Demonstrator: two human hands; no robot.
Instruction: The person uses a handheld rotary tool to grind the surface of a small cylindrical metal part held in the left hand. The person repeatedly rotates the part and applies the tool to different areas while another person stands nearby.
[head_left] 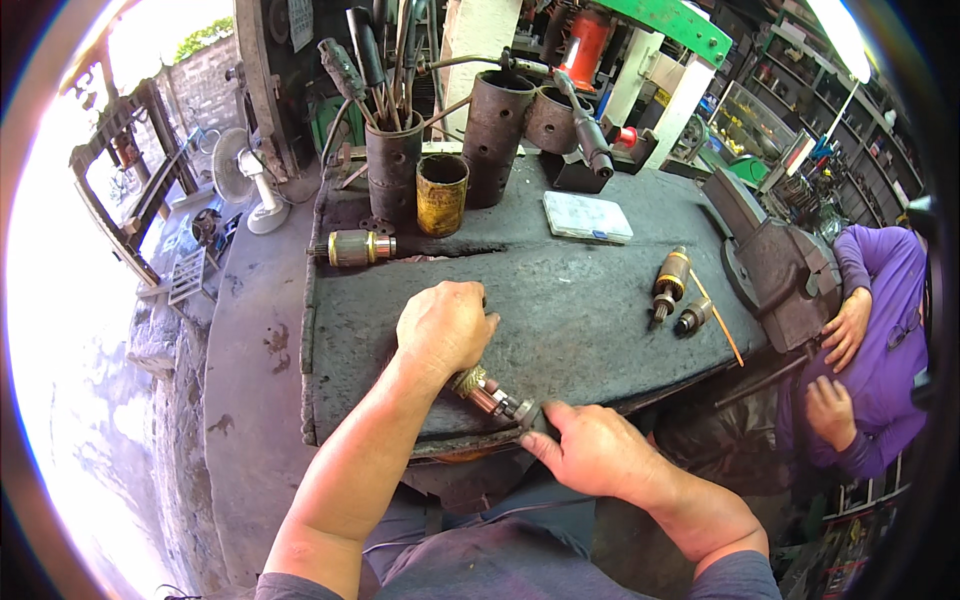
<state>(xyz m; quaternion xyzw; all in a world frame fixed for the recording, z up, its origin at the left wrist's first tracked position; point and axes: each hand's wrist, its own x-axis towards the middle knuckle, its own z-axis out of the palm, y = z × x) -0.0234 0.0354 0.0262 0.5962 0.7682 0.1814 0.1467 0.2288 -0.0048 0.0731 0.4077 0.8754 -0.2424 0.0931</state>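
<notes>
Armature on bench edge, both hands engaged

Armature, copper-wound steel motor rotor [487,394], lies across the near edge of my dark worn workbench [580,300]. My left hand [443,325] is clamped over its body to steady it; my right hand [592,447] pinches the shaft end. Two spare rotors [680,295] lie well apart, near the grey vise [780,275].

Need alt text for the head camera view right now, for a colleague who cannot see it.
A person's left hand grips a small motor armature at the near edge of a dark, worn workbench, while the right hand works at its shaft end. Three more armatures, metal tool cylinders and a vise sit on the bench; another person in a purple sleeve stands at right.
</notes>
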